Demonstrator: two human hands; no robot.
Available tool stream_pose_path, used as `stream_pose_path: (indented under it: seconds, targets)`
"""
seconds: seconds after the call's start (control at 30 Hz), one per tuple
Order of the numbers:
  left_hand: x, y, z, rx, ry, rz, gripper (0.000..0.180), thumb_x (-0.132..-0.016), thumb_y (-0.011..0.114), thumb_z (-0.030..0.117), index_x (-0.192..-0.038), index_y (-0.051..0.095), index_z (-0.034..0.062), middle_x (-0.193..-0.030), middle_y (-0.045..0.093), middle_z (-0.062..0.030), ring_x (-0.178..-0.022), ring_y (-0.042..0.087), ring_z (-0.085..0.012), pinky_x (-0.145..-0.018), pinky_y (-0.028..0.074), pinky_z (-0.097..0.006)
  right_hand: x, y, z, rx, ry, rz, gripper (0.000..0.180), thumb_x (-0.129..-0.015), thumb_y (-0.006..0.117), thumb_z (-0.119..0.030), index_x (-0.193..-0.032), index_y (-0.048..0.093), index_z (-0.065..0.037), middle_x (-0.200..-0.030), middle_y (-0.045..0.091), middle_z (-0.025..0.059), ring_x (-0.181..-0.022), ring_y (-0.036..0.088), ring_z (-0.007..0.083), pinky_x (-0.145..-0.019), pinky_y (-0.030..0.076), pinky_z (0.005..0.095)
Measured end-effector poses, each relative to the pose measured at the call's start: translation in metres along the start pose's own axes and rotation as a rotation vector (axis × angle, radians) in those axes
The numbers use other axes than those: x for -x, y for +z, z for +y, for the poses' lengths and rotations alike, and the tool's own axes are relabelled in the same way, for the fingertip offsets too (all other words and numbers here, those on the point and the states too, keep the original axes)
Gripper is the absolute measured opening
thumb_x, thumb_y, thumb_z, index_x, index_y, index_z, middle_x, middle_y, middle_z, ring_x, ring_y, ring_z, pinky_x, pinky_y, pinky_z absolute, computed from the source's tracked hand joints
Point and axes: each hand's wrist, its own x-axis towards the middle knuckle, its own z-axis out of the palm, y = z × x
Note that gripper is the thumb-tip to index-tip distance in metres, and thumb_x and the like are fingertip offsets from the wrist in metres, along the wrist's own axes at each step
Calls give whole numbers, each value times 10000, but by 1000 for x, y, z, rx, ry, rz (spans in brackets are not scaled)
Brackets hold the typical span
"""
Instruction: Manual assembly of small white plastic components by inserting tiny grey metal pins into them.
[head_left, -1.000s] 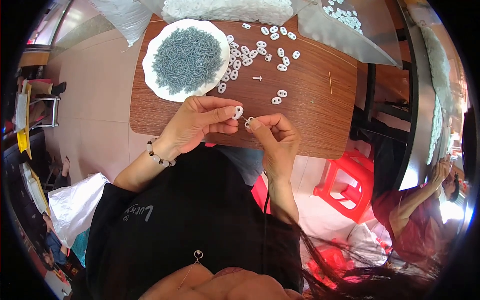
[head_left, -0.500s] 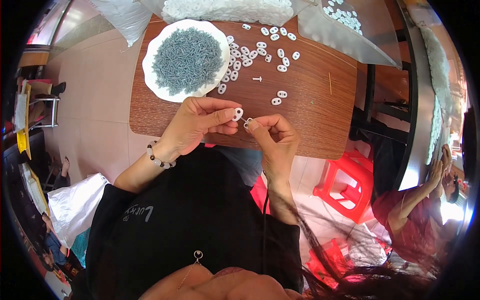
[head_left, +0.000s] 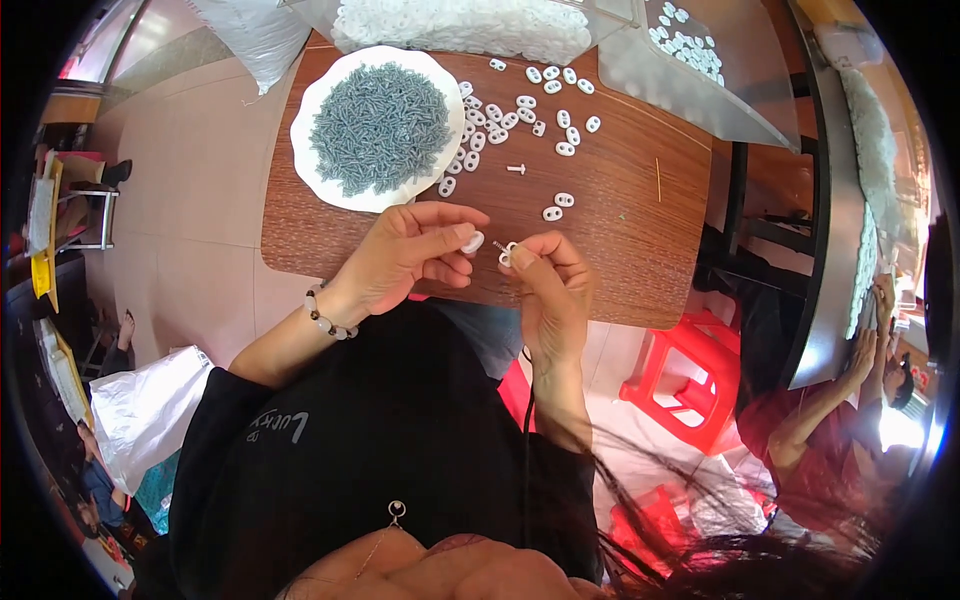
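Note:
Between the thumb and fingers of my left hand (head_left: 405, 250) is a small white two-hole plastic piece (head_left: 474, 242), now tilted nearly edge-on. Facing it, my right hand (head_left: 555, 285) pinches another white two-hole piece (head_left: 506, 257), from which a thin grey screw (head_left: 499, 246) pokes out toward the left hand. A narrow gap separates the screw tip from the left piece. Beyond my hands stands a white scalloped dish (head_left: 303, 150) heaped with grey screws (head_left: 380, 130). Several loose white two-hole pieces (head_left: 497, 134) lie beside it, and a small white pin (head_left: 516, 169) rests on the wooden table (head_left: 630, 240).
A clear bin (head_left: 470, 25) of white parts stands at the far edge, with another translucent tray (head_left: 690, 95) at far right. A thin yellowish stick (head_left: 658, 180) lies on the table. Red stools (head_left: 690, 380) stand right, where a co-worker (head_left: 800, 430) works at a bench.
My hands have drawn slightly apart, opening a gap between the screw and the left piece. The left piece has turned from face-on to nearly edge-on.

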Motion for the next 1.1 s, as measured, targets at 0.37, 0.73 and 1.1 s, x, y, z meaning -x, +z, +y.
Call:
stream_pose_path:
  seconds: [0.37, 0.73, 1.1]
  targets:
    - [-6, 10, -17, -262, 181, -39, 270, -942, 602, 147, -1140, 616, -37, -906, 685, -92, -697, 653, -102, -641, 573, -242, -9, -1, 3, -212, 97, -36, 83, -925, 579, -107, -920, 587, -24, -809, 609, 44, -757, 576, 124, -729, 492, 275]
    - [-10, 1, -21, -101, 55, 20, 235, -905, 662, 191, -1045, 691, 4, -906, 693, -70, -739, 650, -96, -683, 556, -229, -10, -4, 4, -354, 164, -86, 104, -924, 595, -109, -953, 608, -9, -834, 661, 70, -735, 612, 119, -695, 491, 242]
    - [-3, 0, -12, 7, -42, -27, 262, -938, 612, 205, -1062, 660, -20, -842, 640, -16, -718, 624, -83, -683, 550, -231, 2, -9, -4, 237, -62, 15, 35, -851, 652, -19, -871, 632, 2, -797, 661, 57, -734, 599, 89, -698, 462, 216]
